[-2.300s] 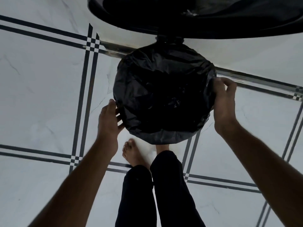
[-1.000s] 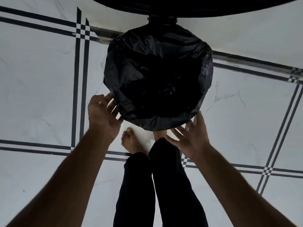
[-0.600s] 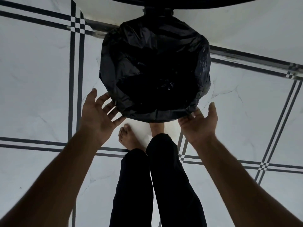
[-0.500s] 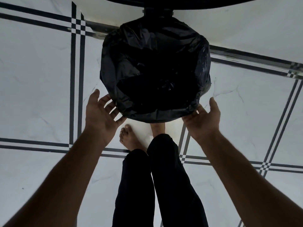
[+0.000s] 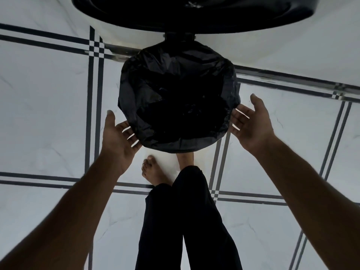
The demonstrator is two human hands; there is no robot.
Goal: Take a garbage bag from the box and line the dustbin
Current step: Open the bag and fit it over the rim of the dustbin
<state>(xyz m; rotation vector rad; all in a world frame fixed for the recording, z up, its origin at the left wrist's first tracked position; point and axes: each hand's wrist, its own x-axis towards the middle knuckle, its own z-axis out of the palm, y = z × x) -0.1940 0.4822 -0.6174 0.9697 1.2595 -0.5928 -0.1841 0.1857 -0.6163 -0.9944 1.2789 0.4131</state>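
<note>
I look straight down on a round dustbin whose mouth and rim are covered by a crinkled black garbage bag. The bag's edge is folded over the rim all round. My left hand is palm-up at the bin's lower left, fingertips under the bag's folded edge. My right hand is palm-up at the bin's right side, fingertips touching the bag's edge. Both hands have their fingers apart and grip nothing. The bin's raised black lid stands behind it on its hinge.
The bin stands on white marble floor tiles with dark double border lines. My bare feet and black trouser legs are just in front of the bin. A white wall base runs behind it.
My right hand slid from the bin's front edge round to its right side. My left hand stays at the lower left, opened flat. The view tilted so more of the lid shows.
</note>
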